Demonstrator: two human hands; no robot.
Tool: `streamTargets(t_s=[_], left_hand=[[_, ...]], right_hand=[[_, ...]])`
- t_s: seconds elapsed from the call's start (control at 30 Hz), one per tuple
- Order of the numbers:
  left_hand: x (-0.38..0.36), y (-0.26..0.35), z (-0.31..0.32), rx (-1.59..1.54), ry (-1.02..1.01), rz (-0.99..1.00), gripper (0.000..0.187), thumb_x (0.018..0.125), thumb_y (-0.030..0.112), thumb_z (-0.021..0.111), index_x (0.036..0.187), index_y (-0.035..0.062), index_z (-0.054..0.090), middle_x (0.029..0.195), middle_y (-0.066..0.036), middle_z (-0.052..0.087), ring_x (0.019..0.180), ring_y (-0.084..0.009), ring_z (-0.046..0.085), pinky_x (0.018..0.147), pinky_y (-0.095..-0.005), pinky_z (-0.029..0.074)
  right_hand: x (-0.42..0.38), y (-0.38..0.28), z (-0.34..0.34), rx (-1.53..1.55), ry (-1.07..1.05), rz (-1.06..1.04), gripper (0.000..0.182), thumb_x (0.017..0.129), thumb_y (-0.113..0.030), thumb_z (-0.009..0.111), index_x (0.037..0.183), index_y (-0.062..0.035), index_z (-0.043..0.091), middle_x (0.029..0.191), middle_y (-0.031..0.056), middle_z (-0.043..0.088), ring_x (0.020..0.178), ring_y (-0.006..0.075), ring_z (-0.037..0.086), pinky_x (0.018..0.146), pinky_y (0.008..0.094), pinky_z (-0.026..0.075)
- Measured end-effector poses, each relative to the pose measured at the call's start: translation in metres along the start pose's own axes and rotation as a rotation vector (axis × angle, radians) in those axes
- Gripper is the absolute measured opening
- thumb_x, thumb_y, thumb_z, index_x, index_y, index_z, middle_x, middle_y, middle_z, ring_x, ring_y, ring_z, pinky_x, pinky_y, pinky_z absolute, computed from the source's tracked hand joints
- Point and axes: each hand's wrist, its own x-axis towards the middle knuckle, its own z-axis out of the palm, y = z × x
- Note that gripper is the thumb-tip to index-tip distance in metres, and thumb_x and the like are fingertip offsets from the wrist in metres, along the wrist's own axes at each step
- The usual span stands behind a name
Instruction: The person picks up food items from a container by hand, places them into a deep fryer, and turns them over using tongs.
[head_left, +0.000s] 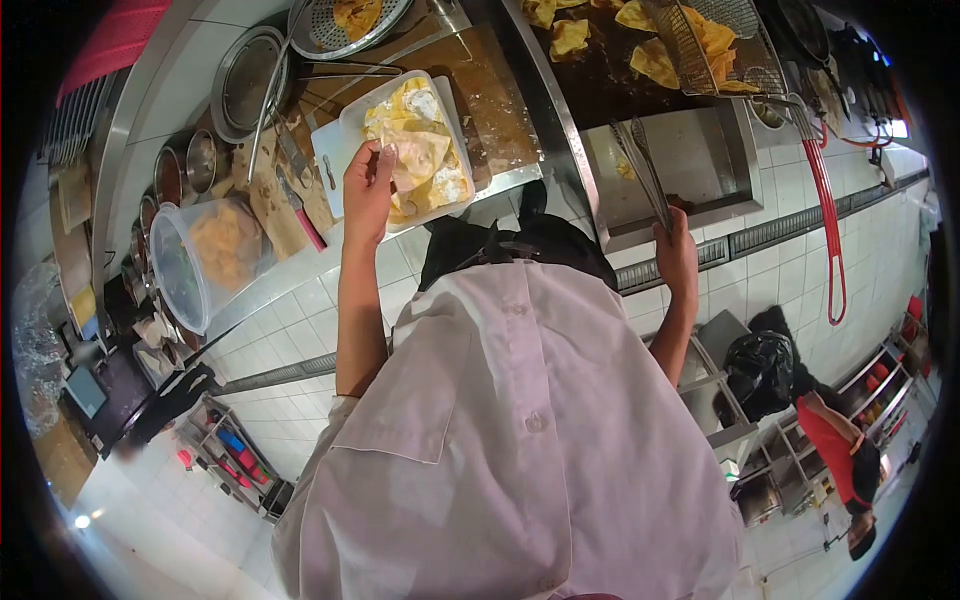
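My left hand (370, 185) is closed, thumb against fingers, on a pale, flat raw wonton (418, 158). It holds the wonton over a white tray (463, 150) in which more floured, yellowish wontons (405, 105) lie. My right hand (677, 255) grips metal tongs (648, 172) by the handle end, their tips reaching over the fryer (690, 150). Golden fried wontons (570, 38) float in the dark oil at the fryer's far side. Several more sit in a wire frying basket (715, 50) with a long red handle (825, 200).
Left of the tray are a red-handled knife (302, 215) and a clear plastic tub (180, 270) of orange-brown food. A metal colander (320, 30) stands behind. Metal bowls (200, 160) line the left side. A person in red (832, 445) is off to the right.
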Motion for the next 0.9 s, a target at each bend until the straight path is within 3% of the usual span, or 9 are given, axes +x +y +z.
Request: streamTargets(t_s=[0.2, 0.27, 0.33, 0.4, 0.6, 0.63, 0.73, 0.8, 0.9], left_hand=[[0.027, 0.039, 0.075, -0.145, -0.160, -0.041, 0.033, 0.109, 0.023, 0.062, 0.136, 0.0035, 0.059, 0.113, -0.003, 0.067, 0.103, -0.0115, 0.063, 0.083, -0.0288, 0.054], [0.043, 0.045, 0.108, -0.057, -0.235, 0.090, 0.033, 0.109, 0.022, 0.062, 0.136, 0.0035, 0.059, 0.112, -0.004, 0.067, 0.103, -0.0114, 0.063, 0.085, -0.0284, 0.053], [0.052, 0.063, 0.136, -0.070, -0.398, 0.068, 0.026, 0.109, 0.021, 0.061, 0.130, 0.0051, 0.060, 0.109, -0.004, 0.068, 0.097, -0.0095, 0.063, 0.084, -0.0242, 0.051], [0.071, 0.061, 0.164, -0.041, -0.461, 0.268, 0.027, 0.109, 0.021, 0.061, 0.131, 0.0057, 0.058, 0.105, -0.003, 0.068, 0.093, -0.0087, 0.063, 0.079, -0.0240, 0.051], [0.095, 0.090, 0.219, -0.151, -0.576, 0.188, 0.033, 0.108, 0.018, 0.063, 0.138, 0.0085, 0.052, 0.103, 0.000, 0.066, 0.086, -0.0084, 0.063, 0.072, -0.0252, 0.054], [0.108, 0.075, 0.222, -0.137, -0.565, 0.174, 0.031, 0.107, 0.017, 0.064, 0.135, 0.0077, 0.056, 0.105, -0.003, 0.070, 0.088, -0.0108, 0.067, 0.075, -0.0274, 0.057], [0.122, 0.040, 0.194, 0.395, -0.399, 0.411, 0.028, 0.106, 0.015, 0.065, 0.131, 0.0060, 0.060, 0.107, -0.007, 0.074, 0.094, -0.0133, 0.071, 0.081, -0.0296, 0.059], [0.090, 0.043, 0.162, 0.218, -0.335, 0.278, 0.024, 0.104, 0.012, 0.064, 0.126, 0.0033, 0.064, 0.109, -0.010, 0.076, 0.098, -0.0153, 0.073, 0.084, -0.0306, 0.058], [0.047, 0.030, 0.102, 0.304, -0.199, 0.376, 0.021, 0.104, 0.010, 0.063, 0.123, 0.0011, 0.066, 0.109, -0.009, 0.075, 0.095, -0.0169, 0.072, 0.082, -0.0312, 0.056]], right_hand=[[0.003, -0.010, -0.002, -0.008, 0.000, 0.007, 0.044, 0.101, -0.023, 0.062, 0.141, -0.0093, 0.047, 0.115, 0.0299, 0.070, 0.104, 0.0523, 0.066, 0.087, 0.0569, 0.051], [0.003, -0.009, -0.003, -0.011, 0.011, -0.001, 0.044, 0.101, -0.022, 0.062, 0.141, -0.0095, 0.048, 0.115, 0.0297, 0.070, 0.105, 0.0522, 0.066, 0.087, 0.0573, 0.051], [0.001, -0.005, -0.001, 0.007, 0.039, -0.038, 0.043, 0.103, -0.025, 0.062, 0.141, -0.0114, 0.048, 0.109, 0.0290, 0.070, 0.101, 0.0531, 0.065, 0.084, 0.0569, 0.050], [0.000, 0.002, 0.003, 0.018, 0.070, -0.073, 0.043, 0.103, -0.025, 0.062, 0.141, -0.0122, 0.048, 0.106, 0.0284, 0.071, 0.099, 0.0529, 0.065, 0.082, 0.0561, 0.050], [-0.008, 0.009, 0.003, 0.028, 0.063, -0.002, 0.042, 0.102, -0.022, 0.063, 0.140, -0.0109, 0.049, 0.109, 0.0269, 0.072, 0.101, 0.0495, 0.068, 0.084, 0.0539, 0.052], [-0.010, 0.008, 0.003, 0.034, 0.061, 0.004, 0.041, 0.102, -0.021, 0.063, 0.139, -0.0107, 0.049, 0.112, 0.0269, 0.072, 0.104, 0.0499, 0.067, 0.085, 0.0546, 0.052], [-0.013, 0.010, 0.001, 0.036, 0.062, 0.014, 0.041, 0.101, -0.021, 0.063, 0.138, -0.0106, 0.049, 0.114, 0.0269, 0.072, 0.107, 0.0500, 0.067, 0.086, 0.0549, 0.052], [-0.012, 0.012, 0.002, 0.043, 0.068, 0.017, 0.041, 0.101, -0.021, 0.063, 0.138, -0.0108, 0.049, 0.113, 0.0270, 0.072, 0.107, 0.0497, 0.067, 0.086, 0.0547, 0.052], [-0.013, 0.014, 0.000, 0.063, 0.059, 0.025, 0.041, 0.101, -0.021, 0.062, 0.138, -0.0108, 0.049, 0.110, 0.0274, 0.072, 0.104, 0.0502, 0.067, 0.084, 0.0552, 0.052]])
